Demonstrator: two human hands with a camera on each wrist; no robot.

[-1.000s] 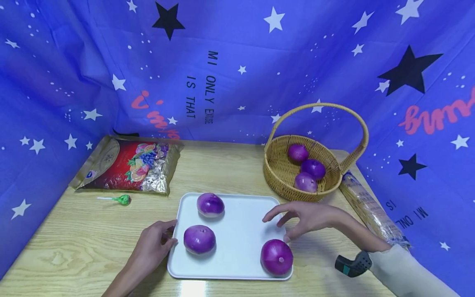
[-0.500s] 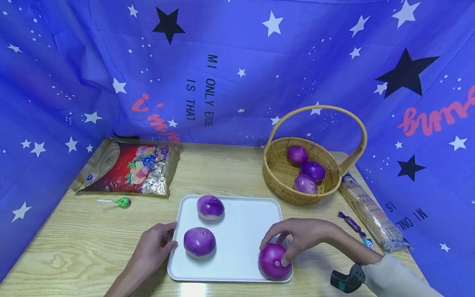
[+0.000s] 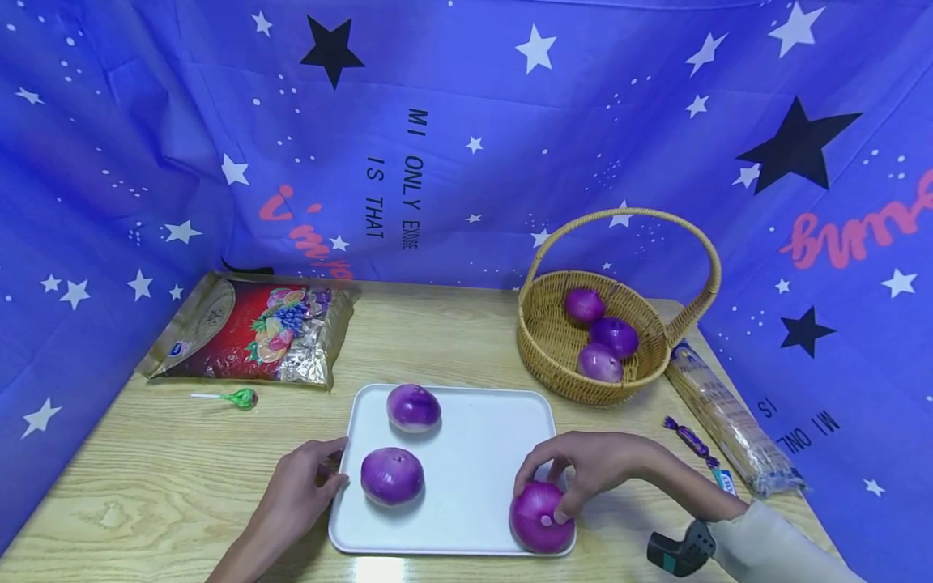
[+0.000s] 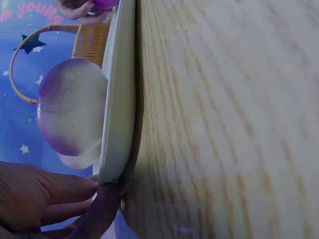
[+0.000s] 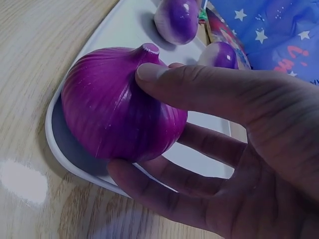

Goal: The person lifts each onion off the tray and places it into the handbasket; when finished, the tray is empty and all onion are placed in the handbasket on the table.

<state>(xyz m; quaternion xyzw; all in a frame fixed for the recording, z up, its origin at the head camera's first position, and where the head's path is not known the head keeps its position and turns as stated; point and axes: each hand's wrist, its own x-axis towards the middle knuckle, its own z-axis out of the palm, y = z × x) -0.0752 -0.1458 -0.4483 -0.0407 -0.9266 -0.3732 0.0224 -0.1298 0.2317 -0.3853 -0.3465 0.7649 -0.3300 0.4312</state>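
Gripping one onion [image 3: 539, 530], right hand [image 3: 594, 470]; pinching tray [image 3: 474, 453] bearing two others [image 3: 392, 476], left hand [image 3: 302, 486]; three onions [image 3: 615, 337] in basket [image 3: 555, 374]

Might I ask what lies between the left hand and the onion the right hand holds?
The head view shows another onion, then bare white tray.

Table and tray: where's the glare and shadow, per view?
Head: bright glare on the table, just below the tray; right wrist: white glare lower left, shadow in the tray beside the held onion; left wrist: dark shadow along the tray's underside.
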